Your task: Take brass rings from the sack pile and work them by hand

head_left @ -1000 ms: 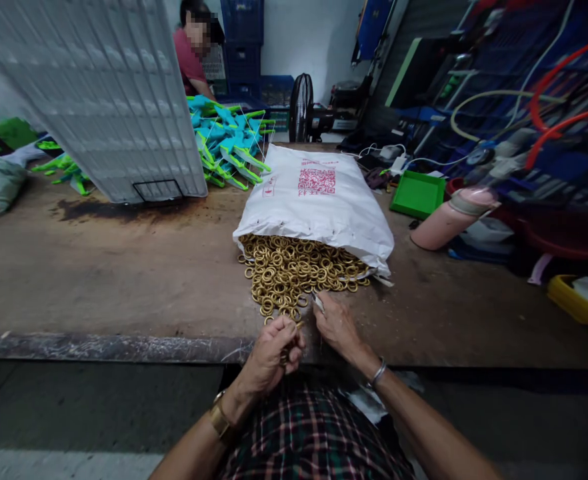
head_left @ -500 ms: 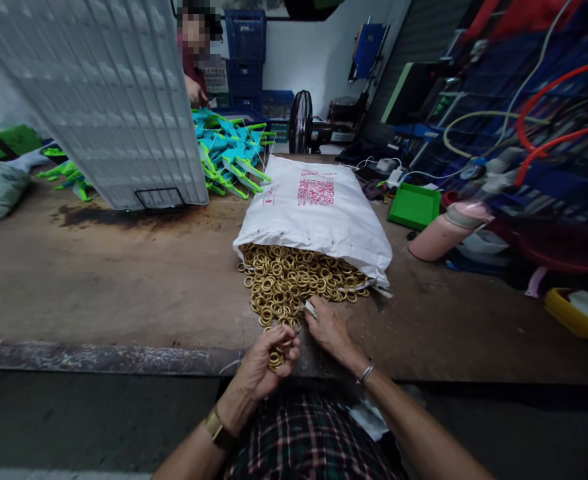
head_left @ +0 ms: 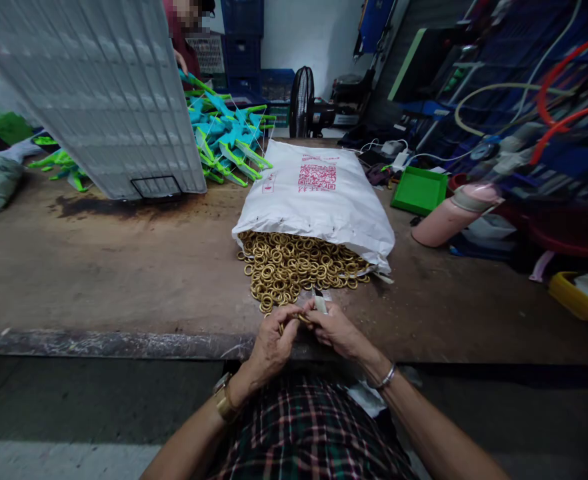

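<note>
A heap of brass-coloured rings [head_left: 279, 267] spills from the mouth of a white woven sack [head_left: 299, 207] onto the table. My left hand [head_left: 273, 340] is closed around several of these rings near the front edge, partly hiding them. Against its fingertips, my right hand [head_left: 338, 331] is closed and pinches at a ring [head_left: 303, 319] between the two hands. A small pale tool with a dark, blade-like tip [head_left: 320, 304] also sticks up from the right hand's fingers; its lower part is hidden.
On the left stands a tall grey ribbed plastic panel [head_left: 124, 100], beside a pile of turquoise and green pieces [head_left: 229, 137]. Another person's hand [head_left: 181, 61] is behind it. To the right are a green tray [head_left: 419, 189], a pink bottle [head_left: 454, 215] and a yellow basin [head_left: 574, 300].
My right hand has come together with my left, which has turned over from palm-up and now touches the right fingers. The other person's hand has moved onto the turquoise pieces. The view has tilted down slightly.
</note>
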